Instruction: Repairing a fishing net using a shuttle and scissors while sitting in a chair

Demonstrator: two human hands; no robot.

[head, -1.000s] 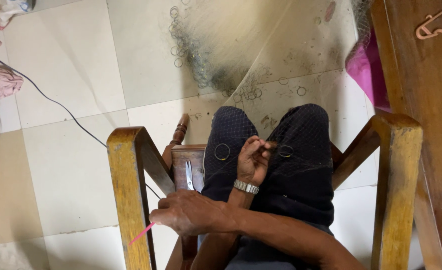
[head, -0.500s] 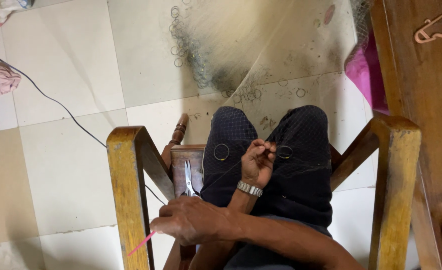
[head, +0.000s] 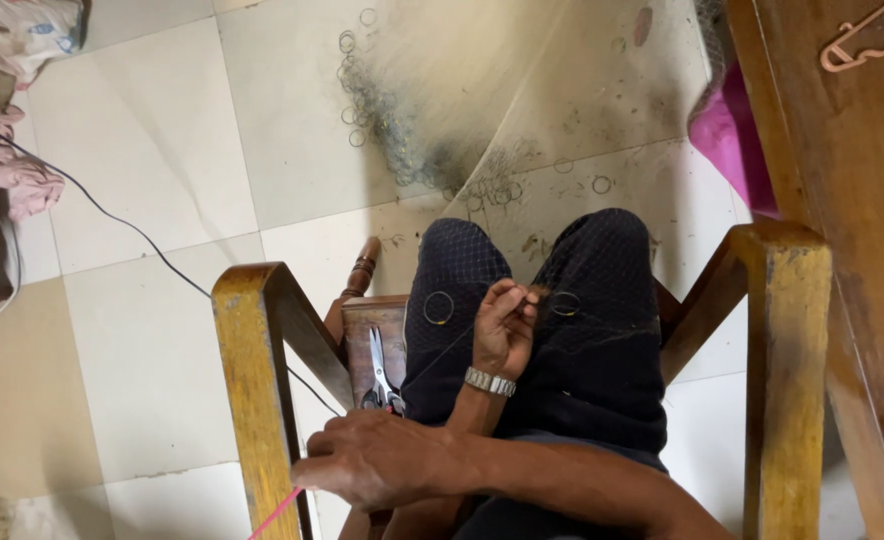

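Head view, looking down at my lap in a wooden chair [head: 262, 400]. Arms cross here: the forearm with the wristwatch [head: 489, 381] comes from my left side, so the upper hand is my left hand [head: 505, 325]. Its fingers are pinched tight near the knees, holding fine thread [head: 442, 352] at the fingertips; what else sits in the pinch I cannot tell. The thread runs from there down toward the lower hand.

My right hand [head: 377, 460] lies lower, reaching across beside the chair's left armrest. Fingers curled closed; a pink strand [head: 277, 512] sticks out below the fist, so it seems gripped there.

Two small rings rest on the dark trousers [head: 602, 380]: one ring [head: 439, 307] on the left knee, another [head: 565, 303] just beside the pinching fingertips.

Scissors [head: 379, 375] lie on the chair seat, between armrest and leg, near the right hand but apart from it.

More rings scattered on the tiled floor [head: 162, 150] ahead. Black cable [head: 112, 215] crosses the tiles.
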